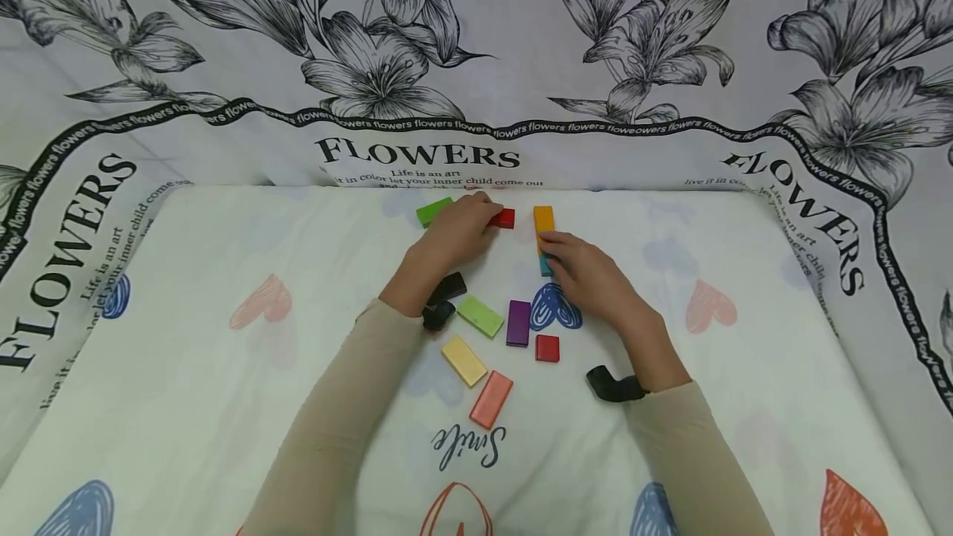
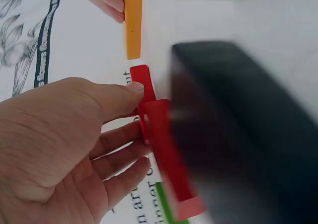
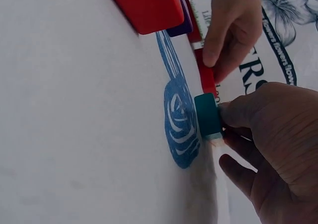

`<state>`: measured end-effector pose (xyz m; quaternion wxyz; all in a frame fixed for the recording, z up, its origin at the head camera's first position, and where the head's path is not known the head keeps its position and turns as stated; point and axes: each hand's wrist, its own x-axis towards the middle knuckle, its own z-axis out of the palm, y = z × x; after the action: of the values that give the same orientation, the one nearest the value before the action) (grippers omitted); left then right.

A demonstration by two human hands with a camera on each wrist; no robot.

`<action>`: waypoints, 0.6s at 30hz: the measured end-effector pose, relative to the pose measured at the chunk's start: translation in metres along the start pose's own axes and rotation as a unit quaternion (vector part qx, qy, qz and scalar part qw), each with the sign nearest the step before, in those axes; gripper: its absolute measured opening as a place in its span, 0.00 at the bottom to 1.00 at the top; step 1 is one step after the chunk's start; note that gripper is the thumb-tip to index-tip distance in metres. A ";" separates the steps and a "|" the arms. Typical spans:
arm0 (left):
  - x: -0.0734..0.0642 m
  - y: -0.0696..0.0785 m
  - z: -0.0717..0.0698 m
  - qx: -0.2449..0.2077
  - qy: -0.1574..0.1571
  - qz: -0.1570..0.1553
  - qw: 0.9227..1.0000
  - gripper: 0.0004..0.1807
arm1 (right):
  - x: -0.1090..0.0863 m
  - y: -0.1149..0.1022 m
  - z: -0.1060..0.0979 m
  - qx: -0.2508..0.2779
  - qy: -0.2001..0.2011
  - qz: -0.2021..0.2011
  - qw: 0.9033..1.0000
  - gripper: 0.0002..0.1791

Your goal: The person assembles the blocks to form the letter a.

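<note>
My left hand (image 1: 462,230) pinches a red block (image 1: 504,218) at the far side of the cloth, its thumb on the near face in the left wrist view. A second red block (image 2: 171,159) lies end to end with it there, hidden under the hand in the head view. My right hand (image 1: 591,275) pinches a teal block (image 3: 207,114) between thumb and fingers. That teal block lines up with an orange block (image 1: 543,220), their ends together. A green block (image 1: 434,212) lies left of my left hand.
Nearer me lie a light green block (image 1: 480,316), a purple block (image 1: 518,323), a small red block (image 1: 547,348), a yellow block (image 1: 464,361) and a coral block (image 1: 491,399). A black block (image 1: 448,286) lies beside my left wrist. A flower-printed sheet (image 1: 521,40) hangs behind.
</note>
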<state>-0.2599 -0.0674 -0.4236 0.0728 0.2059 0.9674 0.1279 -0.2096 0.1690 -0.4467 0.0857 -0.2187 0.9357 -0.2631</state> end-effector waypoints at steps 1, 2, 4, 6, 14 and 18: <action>0.001 0.000 -0.001 0.009 -0.002 0.002 1.000 0.21 | 0.001 0.000 0.000 0.003 0.003 -0.001 1.000 0.25; 0.002 0.001 -0.002 0.019 -0.005 0.004 1.000 0.20 | 0.001 0.000 0.000 0.007 0.005 -0.001 1.000 0.25; 0.003 0.002 -0.004 0.039 -0.014 0.005 0.999 0.19 | 0.002 0.001 0.001 0.014 0.005 0.002 1.000 0.25; 0.005 0.003 -0.007 0.056 -0.024 0.004 0.998 0.18 | 0.001 0.002 0.002 0.018 0.003 0.009 1.000 0.25; 0.016 0.007 -0.010 0.060 -0.042 0.024 0.997 0.19 | 0.000 0.004 0.001 0.018 0.004 0.020 1.000 0.26; 0.023 0.007 -0.011 0.047 -0.049 0.030 0.997 0.18 | 0.000 0.005 0.000 0.026 0.007 0.016 1.000 0.26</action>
<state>-0.2799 -0.0536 -0.4135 0.1066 0.2440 0.9610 0.0746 -0.2111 0.1727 -0.4496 0.0892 -0.1998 0.9325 -0.2873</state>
